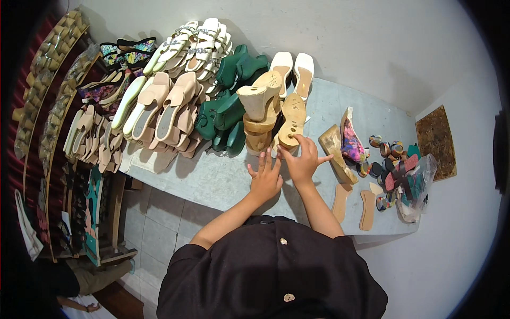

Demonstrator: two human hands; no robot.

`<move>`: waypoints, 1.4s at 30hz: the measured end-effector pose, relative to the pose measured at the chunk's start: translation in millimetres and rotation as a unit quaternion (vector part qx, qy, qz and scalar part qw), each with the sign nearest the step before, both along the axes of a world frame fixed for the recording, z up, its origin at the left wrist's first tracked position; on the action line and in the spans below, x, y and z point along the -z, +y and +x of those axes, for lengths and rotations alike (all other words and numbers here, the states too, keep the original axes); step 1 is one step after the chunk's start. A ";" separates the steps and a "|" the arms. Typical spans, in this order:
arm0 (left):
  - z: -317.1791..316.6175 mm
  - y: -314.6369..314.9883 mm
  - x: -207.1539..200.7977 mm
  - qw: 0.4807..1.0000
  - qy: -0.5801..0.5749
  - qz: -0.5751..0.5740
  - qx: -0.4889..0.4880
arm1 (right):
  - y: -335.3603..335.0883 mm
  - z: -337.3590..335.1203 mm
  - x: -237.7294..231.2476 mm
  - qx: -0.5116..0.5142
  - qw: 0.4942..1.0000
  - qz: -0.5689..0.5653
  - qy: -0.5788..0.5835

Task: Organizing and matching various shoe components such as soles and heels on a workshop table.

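Observation:
Several tan wooden shoe lasts stand stacked on the table in front of me. One tan shoe last (292,118) stands at the right of the stack, sole side up, with small holes near its lower end. My right hand (300,164) has its thumb and forefinger at that lower end, while another finger sticks out to the right. My left hand (265,178) is just left of it, fingers spread and reaching to the foot of the stack; nothing shows in it. Another last (257,101) lies atop the stack's left part.
Left of the lasts lie green shoe lasts (229,112), beige sandals (172,101) and white sandals (204,42). White square-toed shoes (304,72) stand behind. To the right are a wooden wedge sole (336,151), a floral upper (353,142), insoles (366,210) and a plastic bag (425,175).

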State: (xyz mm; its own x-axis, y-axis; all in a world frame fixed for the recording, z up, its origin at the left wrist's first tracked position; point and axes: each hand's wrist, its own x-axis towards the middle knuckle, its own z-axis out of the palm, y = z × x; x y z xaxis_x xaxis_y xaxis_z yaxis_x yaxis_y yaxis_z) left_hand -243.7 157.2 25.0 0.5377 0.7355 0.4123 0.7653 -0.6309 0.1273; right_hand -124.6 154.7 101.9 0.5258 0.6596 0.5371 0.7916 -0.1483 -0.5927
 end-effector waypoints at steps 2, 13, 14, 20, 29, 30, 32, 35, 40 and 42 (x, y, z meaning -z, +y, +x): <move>0.0 -1.0 -0.2 1.000 0.005 -0.003 0.001 | -0.9 0.1 -1.4 -0.009 0.999 -0.046 0.011; 1.6 2.4 3.1 1.000 -0.012 -0.012 0.023 | -1.1 7.5 6.0 -0.083 0.995 -0.029 0.040; 1.6 2.6 3.4 1.000 -0.006 -0.016 0.019 | -0.5 7.1 3.7 -0.095 0.994 -0.039 0.039; 0.8 2.0 -3.5 0.995 -0.028 -0.093 0.036 | -23.4 23.6 11.8 -0.082 0.994 -0.029 0.061; 3.7 -12.0 4.7 0.977 -0.117 -0.028 0.175 | -104.0 125.2 47.0 0.195 0.947 -0.246 -0.065; 7.7 -12.6 3.5 0.965 -0.133 -0.007 0.226 | -111.5 135.7 49.4 0.160 0.949 -0.270 -0.012; 15.7 -11.4 -12.8 0.954 -0.156 0.013 0.255 | -118.3 140.9 42.6 0.124 0.950 -0.286 0.038; 23.3 -4.6 -35.6 0.926 -0.181 0.009 0.330 | -136.6 136.6 0.7 0.063 0.982 -0.178 -0.014; 33.5 4.0 -73.2 0.907 -0.238 -0.046 0.346 | -178.5 139.3 -60.3 -0.016 0.987 -0.147 -0.059; 34.8 2.6 -92.6 0.895 -0.259 -0.090 0.351 | -191.5 138.0 -70.5 -0.015 0.991 -0.113 -0.062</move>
